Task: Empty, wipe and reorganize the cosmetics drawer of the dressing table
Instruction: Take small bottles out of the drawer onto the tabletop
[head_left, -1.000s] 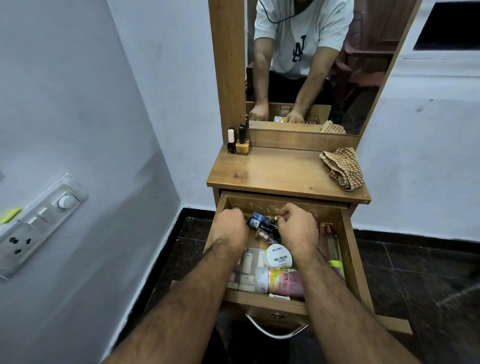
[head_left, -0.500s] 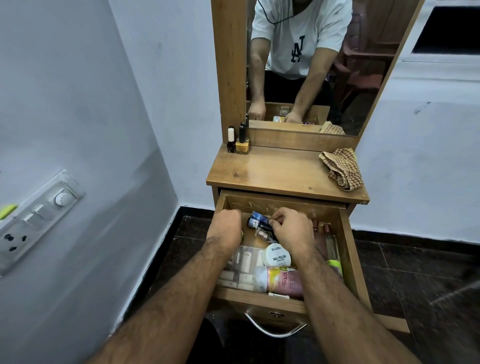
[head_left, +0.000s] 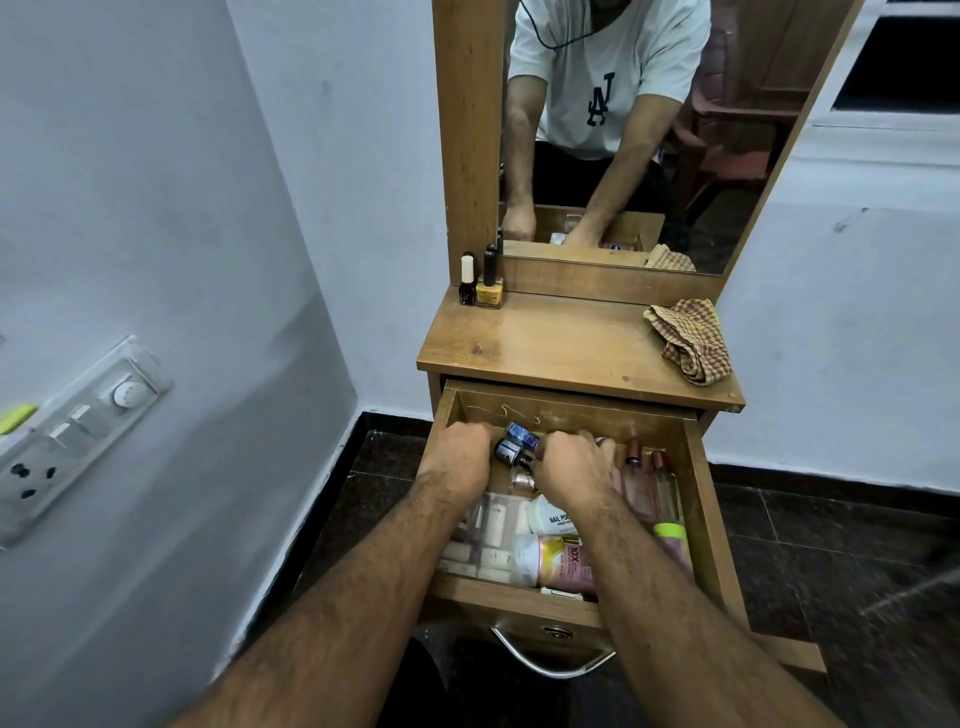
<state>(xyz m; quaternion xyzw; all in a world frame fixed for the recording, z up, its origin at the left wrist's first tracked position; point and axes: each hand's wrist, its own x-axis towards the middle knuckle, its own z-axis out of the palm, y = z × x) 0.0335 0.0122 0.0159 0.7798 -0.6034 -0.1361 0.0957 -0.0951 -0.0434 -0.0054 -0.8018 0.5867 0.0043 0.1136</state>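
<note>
The wooden drawer of the dressing table stands pulled out and holds several cosmetics. My left hand is curled in a fist at the back left of the drawer; what it holds is hidden. My right hand curls down at the back middle, its fingers on the cap of a dark nail polish bottle. A blue bottle lies just behind it. Nearer the front lie a white round jar, a pink tube and a clear case.
A checked cloth lies on the right of the tabletop. Two nail polish bottles stand at its back left by the mirror. Slim perfume bottles line the drawer's right side. A switchboard sits on the left wall.
My right hand has shifted slightly left and down onto the dark bottles. My left hand has stayed fisted at the drawer's back left.
</note>
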